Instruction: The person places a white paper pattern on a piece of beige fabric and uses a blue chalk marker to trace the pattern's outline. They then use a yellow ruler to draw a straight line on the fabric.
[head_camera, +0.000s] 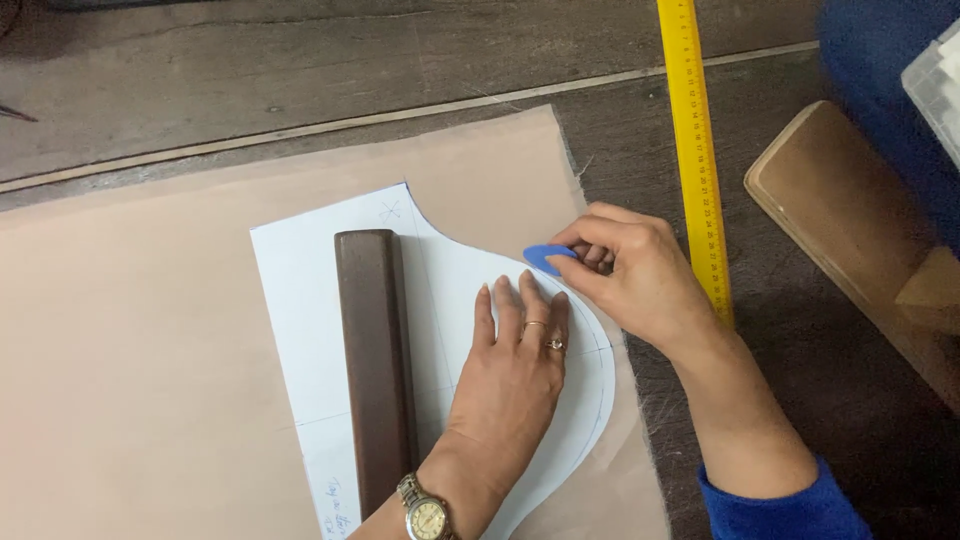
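A white paper pattern (310, 300) with a curved right edge lies on beige fabric (150, 330). My left hand (515, 365) presses flat on the pattern near its curved edge, fingers spread, rings on one finger and a watch (427, 515) on the wrist. Just right of it, my right hand (630, 275) pinches a blue piece of tailor's chalk (546, 257), whose tip touches the pattern's curved edge. A dark brown wooden bar (375, 365) rests lengthwise on the pattern, left of my left hand.
A yellow ruler (697, 150) lies on the dark wooden table (300, 70), right of the fabric. A light wooden board (850, 230) sits at the right edge, with blue cloth (880, 80) and a clear plastic box (935, 85) beyond it.
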